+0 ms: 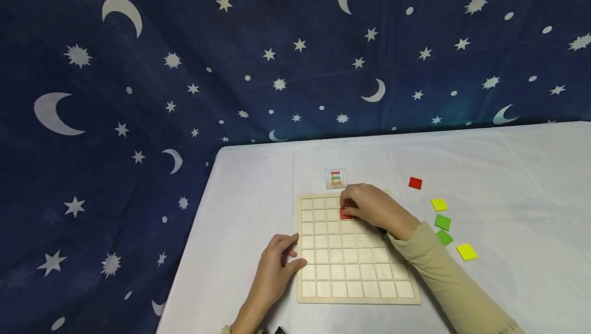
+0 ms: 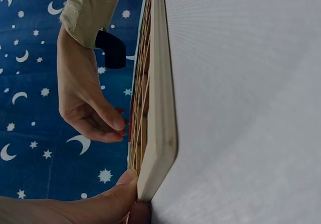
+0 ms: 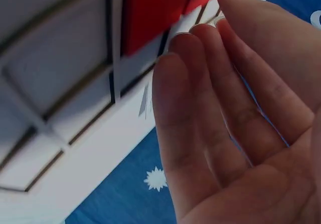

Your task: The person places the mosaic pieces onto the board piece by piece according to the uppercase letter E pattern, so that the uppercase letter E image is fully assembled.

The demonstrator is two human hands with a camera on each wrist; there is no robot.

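A pale wooden grid board (image 1: 330, 257) lies flat on the table. My left hand (image 1: 273, 267) holds its left edge, thumb on the rim and fingers at the side; in the left wrist view the thumb (image 2: 113, 199) presses near the board's corner. My right hand (image 1: 376, 210) is over the far part of the board, its fingers loosely bent. The thumb touches a red square tile (image 1: 345, 214) lying in the grid. From the right wrist, two red tiles (image 3: 150, 15) show side by side, the farther one partly hidden by the thumb.
A small card with a coloured grid pattern (image 1: 335, 178) lies beyond the board. To the right are a loose red tile (image 1: 415, 183), two yellow tiles (image 1: 467, 252) and two green tiles (image 1: 442, 221). A dark star-patterned cloth (image 1: 277, 57) hangs behind the white table (image 1: 240, 205).
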